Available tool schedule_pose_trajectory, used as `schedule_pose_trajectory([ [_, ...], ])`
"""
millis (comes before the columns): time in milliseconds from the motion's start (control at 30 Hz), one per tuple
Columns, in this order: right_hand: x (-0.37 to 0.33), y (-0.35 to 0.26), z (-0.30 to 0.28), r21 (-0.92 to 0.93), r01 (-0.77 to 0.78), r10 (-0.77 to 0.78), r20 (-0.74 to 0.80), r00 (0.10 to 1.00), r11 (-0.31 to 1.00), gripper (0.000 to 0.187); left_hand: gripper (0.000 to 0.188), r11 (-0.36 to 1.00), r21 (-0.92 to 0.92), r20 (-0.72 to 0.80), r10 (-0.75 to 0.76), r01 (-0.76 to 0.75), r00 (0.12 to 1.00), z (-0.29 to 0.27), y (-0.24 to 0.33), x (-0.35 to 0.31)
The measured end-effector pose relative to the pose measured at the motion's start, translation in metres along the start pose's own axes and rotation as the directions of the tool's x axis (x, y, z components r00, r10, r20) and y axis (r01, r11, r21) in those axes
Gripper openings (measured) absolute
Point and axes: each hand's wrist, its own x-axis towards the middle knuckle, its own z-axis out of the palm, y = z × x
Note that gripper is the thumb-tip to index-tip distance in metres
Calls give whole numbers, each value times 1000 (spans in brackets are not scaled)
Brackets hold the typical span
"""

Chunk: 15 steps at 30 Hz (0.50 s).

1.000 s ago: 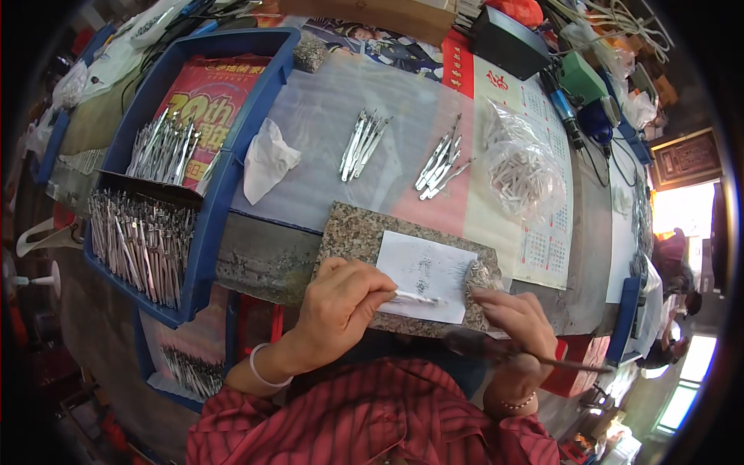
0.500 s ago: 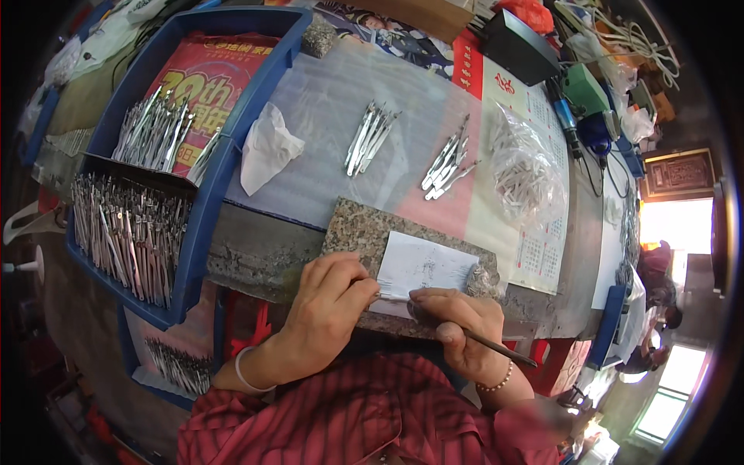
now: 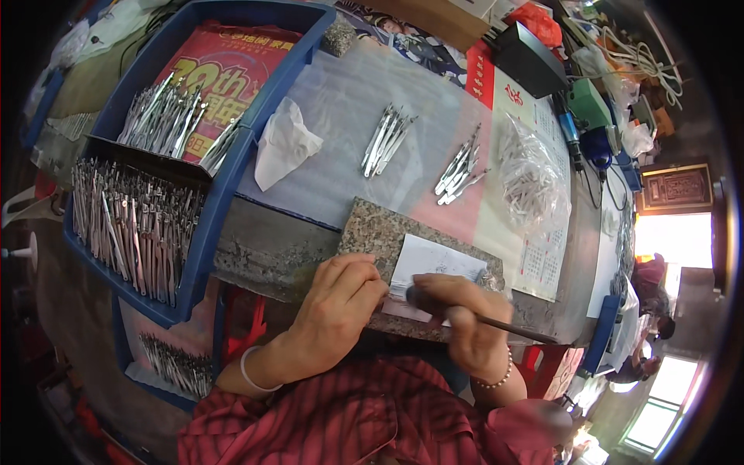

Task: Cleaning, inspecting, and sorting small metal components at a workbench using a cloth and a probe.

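At left are two blue trays (image 3: 219, 225) of slim metal tools (image 3: 136, 232) (too many to count), one lower than the other. Right of them lies one crumpled tissue (image 3: 285, 147). The left hand (image 3: 341, 306), fingers bent together, is at the near left of one granite slab (image 3: 372, 225); whether it grips the silver piece seen a second ago, I cannot tell. Farther off lie two silver bundles (image 3: 387, 143). The right hand (image 3: 469, 318), then well apart, is now just beside the left over one white paper (image 3: 426, 260), gripping one dark tool (image 3: 515, 329). Far right lies one clear bag (image 3: 531, 174).
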Motion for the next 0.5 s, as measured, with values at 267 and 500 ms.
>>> schedule_pose_trajectory([
  [267, -15, -25, -12, 18, 108, -102, -225, 969, 994, 56, 27, 999, -22, -71, -34, 32, 997, 1, 3, 0],
  [500, 5, -7, 7, -230, 113, -87, 120, 989, 967, 20, 28, 999, -7, -51, -36, 36, 998, 2, 3, 0],
])
